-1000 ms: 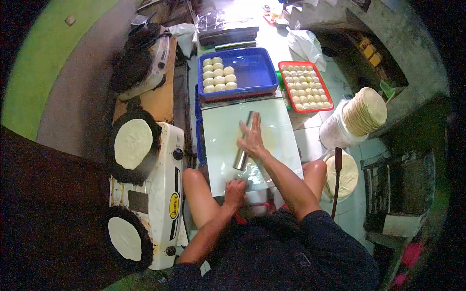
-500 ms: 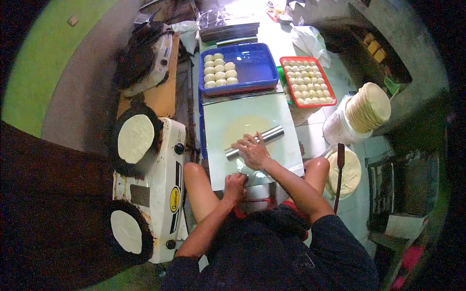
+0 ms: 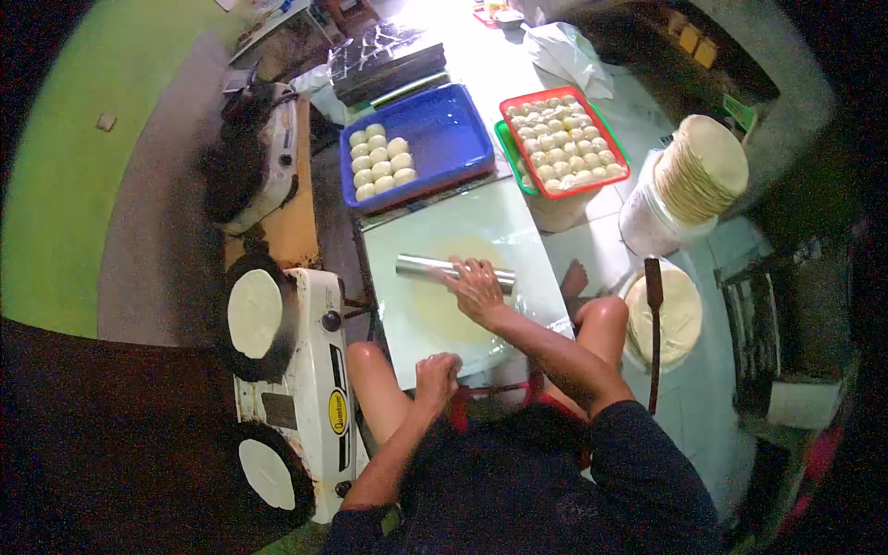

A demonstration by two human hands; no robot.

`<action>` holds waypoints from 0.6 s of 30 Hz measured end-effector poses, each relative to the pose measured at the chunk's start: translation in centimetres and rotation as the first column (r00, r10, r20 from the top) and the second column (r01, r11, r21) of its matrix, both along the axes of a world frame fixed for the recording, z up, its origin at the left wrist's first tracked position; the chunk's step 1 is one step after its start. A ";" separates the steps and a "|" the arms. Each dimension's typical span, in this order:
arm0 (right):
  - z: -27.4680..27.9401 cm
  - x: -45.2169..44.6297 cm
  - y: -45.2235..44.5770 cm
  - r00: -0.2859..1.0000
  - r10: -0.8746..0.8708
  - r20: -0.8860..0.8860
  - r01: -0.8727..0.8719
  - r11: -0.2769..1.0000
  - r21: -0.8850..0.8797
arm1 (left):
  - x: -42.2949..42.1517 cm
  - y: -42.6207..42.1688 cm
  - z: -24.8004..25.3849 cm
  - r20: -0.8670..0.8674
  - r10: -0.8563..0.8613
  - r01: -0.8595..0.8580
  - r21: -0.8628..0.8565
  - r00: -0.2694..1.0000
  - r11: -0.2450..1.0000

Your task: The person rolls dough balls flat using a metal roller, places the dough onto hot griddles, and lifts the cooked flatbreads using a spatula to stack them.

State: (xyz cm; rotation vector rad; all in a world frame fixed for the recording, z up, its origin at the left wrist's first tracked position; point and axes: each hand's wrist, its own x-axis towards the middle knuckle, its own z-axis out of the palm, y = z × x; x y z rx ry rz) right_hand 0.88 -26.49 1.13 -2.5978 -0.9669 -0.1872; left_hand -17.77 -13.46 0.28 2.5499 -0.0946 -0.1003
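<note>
My right hand (image 3: pixel 476 289) lies over a steel rolling pin (image 3: pixel 421 268), its fingers bent round the pin. Beneath the pin, a thin pale round of dough (image 3: pixel 444 314) is spread on the white board (image 3: pixel 393 338). My left hand (image 3: pixel 437 377) is closed at the board's near edge; what it holds, if anything, is hidden. Beyond the board, a blue tray (image 3: pixel 444 125) carries several dough balls (image 3: pixel 382 163) on its left side. A red tray (image 3: pixel 546 95) of smaller dough balls sits to the right.
At left, a white two-burner stove (image 3: pixel 319 370) has flat dough rounds (image 3: pixel 254 313) on dark pans. On the right stand a stack of flat rounds (image 3: pixel 708 166) on a white bucket (image 3: pixel 643 222), another round (image 3: pixel 666 319), and a long dark spatula (image 3: pixel 655 305).
The rolling pin has turned on the board under my right hand, its left end now farther from me. My left hand stays at the near edge. The whole view has tilted.
</note>
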 end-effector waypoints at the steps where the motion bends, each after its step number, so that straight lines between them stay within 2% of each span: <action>1: -0.7 0.6 0.1 0.997 0.008 0.080 -0.014 0.997 0.070 | 0.2 -0.2 0.6 -0.080 0.006 -0.006 -0.007 0.997 1.000; 2: -1.5 1.0 0.4 0.987 0.012 0.158 -0.035 0.989 0.145 | 0.1 -0.1 1.2 -0.160 0.015 -0.017 -0.009 0.987 1.000; 3: -1.7 1.5 1.0 0.982 -0.006 0.189 -0.030 0.983 0.182 | -0.2 0.8 -0.1 -0.079 -0.071 0.065 -0.069 0.994 0.995; 6: -2.7 4.3 3.6 0.983 -0.021 0.185 -0.038 0.951 0.305 | 1.8 0.0 2.3 0.055 0.013 -0.002 -0.199 0.998 0.980; 7: -2.8 5.6 4.6 0.993 0.013 0.117 -0.043 0.965 0.260 | 2.7 0.6 2.0 0.041 -0.038 0.044 -0.147 0.998 0.988; 10: -1.5 9.1 6.5 0.990 -0.084 0.109 0.049 0.956 0.290 | 8.2 0.8 1.8 0.194 -0.291 0.279 0.085 0.937 0.956; 11: -0.5 10.2 5.9 0.978 -0.132 0.164 0.062 0.926 0.373 | 10.3 1.1 0.7 0.074 -0.339 0.320 0.196 0.938 0.927; 12: 1.1 11.1 4.1 0.972 -0.160 0.174 0.078 0.912 0.402 | 12.0 1.5 -0.5 -0.057 -0.373 0.372 0.289 0.926 0.882; 14: 3.9 11.3 -2.5 0.934 -0.275 0.228 0.138 0.867 0.479 | 15.4 1.8 -1.3 -0.055 -0.348 0.341 0.391 0.936 0.855; 15: 4.5 10.5 -6.8 0.930 -0.336 0.151 0.223 0.838 0.498 | 17.2 1.3 -1.5 -0.035 -0.351 0.337 0.385 0.936 0.859; 16: 3.7 10.1 -11.9 0.935 -0.337 0.112 0.225 0.806 0.548 | 19.0 0.7 -1.5 -0.020 -0.358 0.338 0.383 0.933 0.860; 17: 4.0 8.5 -16.4 0.949 -0.315 0.011 0.249 0.771 0.586 | 20.2 0.0 -1.4 -0.034 -0.436 0.417 0.366 0.899 0.832; 18: 3.7 7.5 -17.4 0.944 -0.329 0.001 0.271 0.781 0.563 | 21.0 -0.9 -1.2 -0.047 -0.506 0.489 0.346 0.861 0.801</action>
